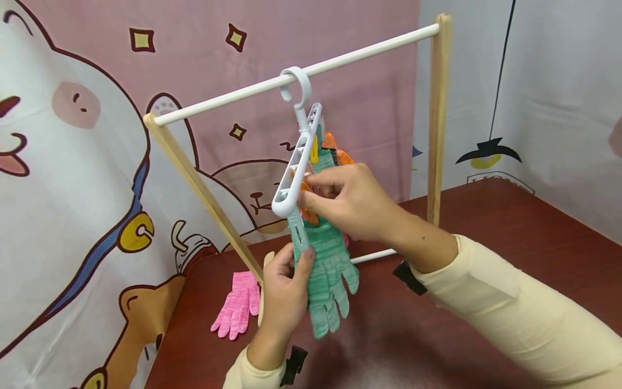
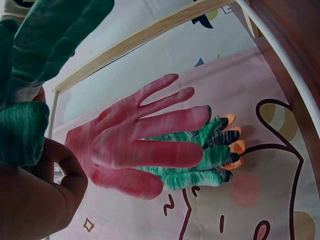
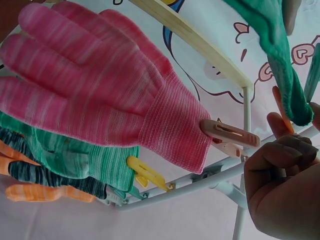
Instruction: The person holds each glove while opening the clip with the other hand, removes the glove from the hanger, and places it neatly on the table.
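A white hanger (image 1: 291,181) hangs by its hook from the rack's white rod. My right hand (image 1: 364,202) is at its near end, pinching an orange clip (image 1: 309,216) at the top of a green glove (image 1: 326,270). Lower down, my left hand (image 1: 284,294) grips the edge of that glove by a pale blue clip (image 1: 298,233); the left fingertips are partly hidden. In the right wrist view, a pink glove (image 3: 110,90) hangs from a peach clip (image 3: 232,132) beside my right hand (image 3: 280,185), with a yellow clip (image 3: 150,173) on another green glove (image 3: 110,162).
The wooden rack post (image 1: 439,124) stands to the right, and a slanted post (image 1: 204,197) to the left. A loose pink glove (image 1: 238,305) lies on the dark red table (image 1: 398,340). Dark and orange gloves (image 3: 75,192) hang farther along the hanger. A printed cloth (image 1: 340,32) is behind.
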Tool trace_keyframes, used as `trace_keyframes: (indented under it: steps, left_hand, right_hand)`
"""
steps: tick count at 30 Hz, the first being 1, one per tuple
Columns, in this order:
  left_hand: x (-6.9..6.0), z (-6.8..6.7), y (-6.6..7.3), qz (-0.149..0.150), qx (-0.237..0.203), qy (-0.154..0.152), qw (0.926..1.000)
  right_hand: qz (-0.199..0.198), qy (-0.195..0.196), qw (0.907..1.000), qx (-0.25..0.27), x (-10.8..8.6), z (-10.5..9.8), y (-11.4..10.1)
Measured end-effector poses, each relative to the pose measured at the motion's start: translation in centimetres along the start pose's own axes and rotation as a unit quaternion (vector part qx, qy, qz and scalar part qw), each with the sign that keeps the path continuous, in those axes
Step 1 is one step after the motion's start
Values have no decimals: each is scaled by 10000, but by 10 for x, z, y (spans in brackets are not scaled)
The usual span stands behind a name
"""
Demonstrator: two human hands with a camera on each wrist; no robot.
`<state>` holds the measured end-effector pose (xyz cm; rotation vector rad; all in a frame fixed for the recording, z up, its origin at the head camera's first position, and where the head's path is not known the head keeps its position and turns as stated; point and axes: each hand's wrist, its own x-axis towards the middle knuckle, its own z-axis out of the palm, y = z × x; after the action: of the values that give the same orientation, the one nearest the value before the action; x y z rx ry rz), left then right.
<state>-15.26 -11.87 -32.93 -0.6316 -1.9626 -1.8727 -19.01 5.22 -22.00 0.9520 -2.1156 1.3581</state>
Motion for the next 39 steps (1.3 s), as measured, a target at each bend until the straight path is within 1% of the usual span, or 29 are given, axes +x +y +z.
trace_keyframes:
  steps: [4,12,19,23,26,30,34,39]
  left_hand:
    - [-1,1,0,15,9,-82,10000]
    - [-2,2,0,47,-26,-121,9999]
    - [-2,3,1,-71,-37,-193,9998]
    - [-3,3,1,-175,8,-157,9997]
    - [-3,3,0,-188,63,-119,9997]
    - [-3,2,-1,-29,64,-190,9998]
    - [-4,3,0,60,36,-234,9997]
    - [-4,3,-1,104,49,-240,9996]
  right_hand:
    - [-17,16,10000,26,0,-1,-1]
    - [70,14,10000,-8,0,0,-2]
    - [116,1,9999,-9,1,1,-4]
    - [71,-40,9999,-123,0,4,-4]
    - [77,-42,9997,-223,1,5,-5]
    - [224,-51,9993,-311,0,5,-6]
    - [379,-53,9986,-366,-3,4,-5]
    - [371,281,9985,-295,-11,2,1]
